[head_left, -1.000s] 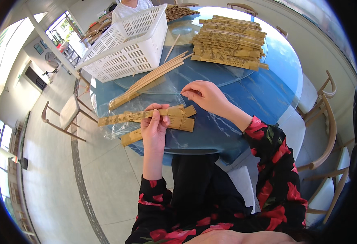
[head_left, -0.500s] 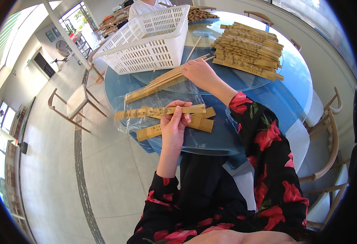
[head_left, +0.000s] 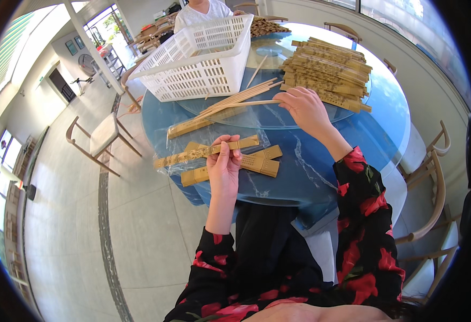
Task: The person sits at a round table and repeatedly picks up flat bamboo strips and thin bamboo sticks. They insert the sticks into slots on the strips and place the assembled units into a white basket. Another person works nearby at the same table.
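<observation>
Clock directions taken from the left hand point(head_left: 225, 167), person's own view.

Grip: left hand pinches a long, flat, tan paper-like sleeve with dark printing point(head_left: 184, 156), thumb on the near face, fingers behind. Sleeve is raised over a few flat tan sleeves point(head_left: 262, 164) on the round blue table point(head_left: 300, 182). Right hand point(head_left: 305, 110), at 2 o'clock, pinches one end of a thin, pale wooden stick point(head_left: 259, 102) that points toward 9 o'clock.

Risks (judgement):
- Stick is held at its very end, so it could pivot in the fingertips if its free end snags on the bundle of pale wooden sticks point(head_left: 233, 96) at 12 o'clock.
- A sideways drag could roll or spread that bundle — the sticks lie fanned and crossing.
- Firm thumb pressure could crease the thin sleeve or flatten it shut.
- Crinkled clear plastic film point(head_left: 163, 169), at 9 o'clock, could cling to the sleeve's end; a low forearm could nudge the flat sleeves off the near edge.

Unclear: whether the held sleeve is open at either end; where the stick's far tip ends, since it merges with the bundle; most contents of the white slotted plastic basket point(head_left: 198, 78) at 11 o'clock; the lower layers of the tan sleeve pile point(head_left: 327, 70) at 1 to 2 o'clock. Person in white point(head_left: 200, 20) beyond the basket — cut off by the upper edge.
</observation>
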Action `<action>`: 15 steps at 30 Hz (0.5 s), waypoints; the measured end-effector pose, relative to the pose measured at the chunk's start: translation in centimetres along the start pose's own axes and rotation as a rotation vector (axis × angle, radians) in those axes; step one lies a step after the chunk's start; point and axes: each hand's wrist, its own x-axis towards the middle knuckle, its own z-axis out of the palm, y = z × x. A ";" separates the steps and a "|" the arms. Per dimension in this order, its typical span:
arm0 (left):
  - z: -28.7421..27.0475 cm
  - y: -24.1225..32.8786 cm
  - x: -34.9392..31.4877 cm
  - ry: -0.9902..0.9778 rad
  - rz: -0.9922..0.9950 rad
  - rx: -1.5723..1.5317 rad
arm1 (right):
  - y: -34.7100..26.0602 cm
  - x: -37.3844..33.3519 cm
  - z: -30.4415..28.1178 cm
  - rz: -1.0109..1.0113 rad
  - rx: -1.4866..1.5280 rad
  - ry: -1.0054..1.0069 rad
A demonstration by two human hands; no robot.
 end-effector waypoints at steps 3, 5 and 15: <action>-0.8 -0.1 0.1 0.035 0.040 -0.055 | 1.2 -2.0 -3.3 0.093 0.068 -0.087; -1.0 -0.2 0.1 0.045 0.059 -0.074 | 2.4 -3.4 -3.9 0.125 0.087 -0.086; -1.7 0.4 -0.1 0.044 0.108 -0.084 | 2.3 -4.2 -4.6 0.090 0.198 -0.083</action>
